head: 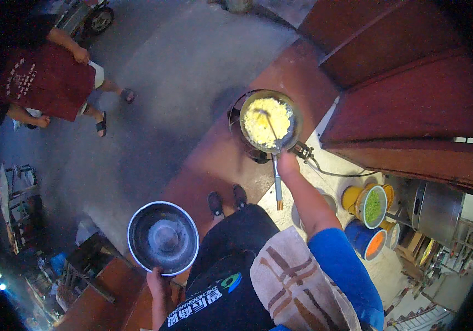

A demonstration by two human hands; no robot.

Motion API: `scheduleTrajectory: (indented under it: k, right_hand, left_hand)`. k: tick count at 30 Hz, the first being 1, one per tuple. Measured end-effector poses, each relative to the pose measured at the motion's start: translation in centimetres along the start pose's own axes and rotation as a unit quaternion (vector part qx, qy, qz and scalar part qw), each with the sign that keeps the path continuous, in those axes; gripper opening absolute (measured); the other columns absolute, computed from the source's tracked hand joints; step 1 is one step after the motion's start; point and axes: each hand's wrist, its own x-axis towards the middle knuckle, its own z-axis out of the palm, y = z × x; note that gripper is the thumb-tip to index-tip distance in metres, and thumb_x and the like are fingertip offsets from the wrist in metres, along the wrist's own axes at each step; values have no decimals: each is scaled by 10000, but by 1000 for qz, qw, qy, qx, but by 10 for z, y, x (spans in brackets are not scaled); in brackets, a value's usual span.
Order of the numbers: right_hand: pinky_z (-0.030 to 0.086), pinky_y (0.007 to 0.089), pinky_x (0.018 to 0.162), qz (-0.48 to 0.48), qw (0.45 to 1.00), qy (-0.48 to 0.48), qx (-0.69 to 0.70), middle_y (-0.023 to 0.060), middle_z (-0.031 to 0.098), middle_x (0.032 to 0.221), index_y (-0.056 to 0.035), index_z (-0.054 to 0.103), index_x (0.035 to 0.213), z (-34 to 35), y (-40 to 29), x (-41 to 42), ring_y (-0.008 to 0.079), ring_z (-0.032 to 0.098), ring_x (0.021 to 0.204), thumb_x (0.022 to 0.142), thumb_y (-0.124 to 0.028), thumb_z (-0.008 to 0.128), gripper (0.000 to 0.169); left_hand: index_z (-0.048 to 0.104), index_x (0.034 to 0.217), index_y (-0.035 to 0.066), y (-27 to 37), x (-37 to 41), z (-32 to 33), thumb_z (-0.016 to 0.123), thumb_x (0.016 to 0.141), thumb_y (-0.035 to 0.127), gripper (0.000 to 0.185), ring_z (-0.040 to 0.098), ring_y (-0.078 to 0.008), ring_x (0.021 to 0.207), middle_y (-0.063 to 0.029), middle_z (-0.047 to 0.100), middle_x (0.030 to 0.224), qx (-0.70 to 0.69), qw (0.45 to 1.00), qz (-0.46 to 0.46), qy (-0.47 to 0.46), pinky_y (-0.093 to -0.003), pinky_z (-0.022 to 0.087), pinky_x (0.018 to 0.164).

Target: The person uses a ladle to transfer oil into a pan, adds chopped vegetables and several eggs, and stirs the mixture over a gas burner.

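Observation:
My left hand [158, 285] grips the rim of a wide, dark metal basin [166, 238] with a pale edge. Nothing lies in the basin, which is tipped so its inside faces me. At the near edge of a wok [297, 124], my right hand [288, 165] is closed around the long handle of a ladle [278, 182]. The ladle's head rests in a mound of yellow, scrambled-egg-like food [267, 124] in the wok. Whether my fingers also hold a wok handle is hidden. The wok sits on a dark round burner [236, 120].
A hose [340, 175] runs from the burner valve. Right of me stand a bowl of chopped greens [372, 207] and a blue bucket [356, 238] with orange shredded food. A person in a dark red apron [50, 82] stands at left. A towel [290, 277] hangs over my front.

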Motion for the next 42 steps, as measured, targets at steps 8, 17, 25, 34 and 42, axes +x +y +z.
scheduleTrajectory:
  k: [8, 17, 25, 34, 42]
  right_hand:
    - [468, 466, 601, -150, 980, -29, -125, 206, 591, 752, -56, 531, 1106, -89, 40, -91, 356, 602, 705, 779, -94, 453, 338]
    - [510, 429, 655, -49, 990, 2, -133, 202, 614, 886, -13, 487, 1098, -43, -4, 11, 338, 627, 778, 805, -60, 438, 301]
    - [517, 420, 658, -62, 972, -43, -222, 219, 608, 917, 32, 479, 1081, -77, 44, -41, 309, 637, 805, 850, -85, 395, 272]
    - [513, 419, 700, -105, 981, -66, -150, 239, 615, 902, 19, 520, 1027, -130, -36, -35, 345, 630, 807, 824, -91, 434, 246]
    - [506, 433, 719, -26, 982, -87, -165, 227, 618, 942, 3, 575, 975, -83, -12, -50, 335, 628, 850, 810, -77, 431, 233]
  left_hand:
    - [499, 1022, 6, -12, 0, -1, 474, 751, 101, 288, 605, -249, 701, -115, 582, 886, -45, 999, 17, -4, -355, 521, 514]
    - [474, 1029, -14, -1, 9, -13, 466, 720, 69, 320, 604, -250, 702, -124, 563, 884, 11, 999, 28, 12, -354, 540, 490]
    - [499, 1015, -20, -6, 8, -7, 458, 724, 72, 308, 605, -257, 726, -120, 576, 891, -47, 999, 3, -19, -376, 531, 544]
    - [493, 1018, -19, -10, 17, -21, 465, 735, 82, 302, 600, -257, 723, -120, 567, 886, -27, 1000, 0, -16, -388, 533, 575]
    - [480, 1034, -17, -1, 13, -8, 468, 738, 87, 314, 598, -261, 723, -128, 562, 892, -26, 999, 18, -23, -373, 529, 557]
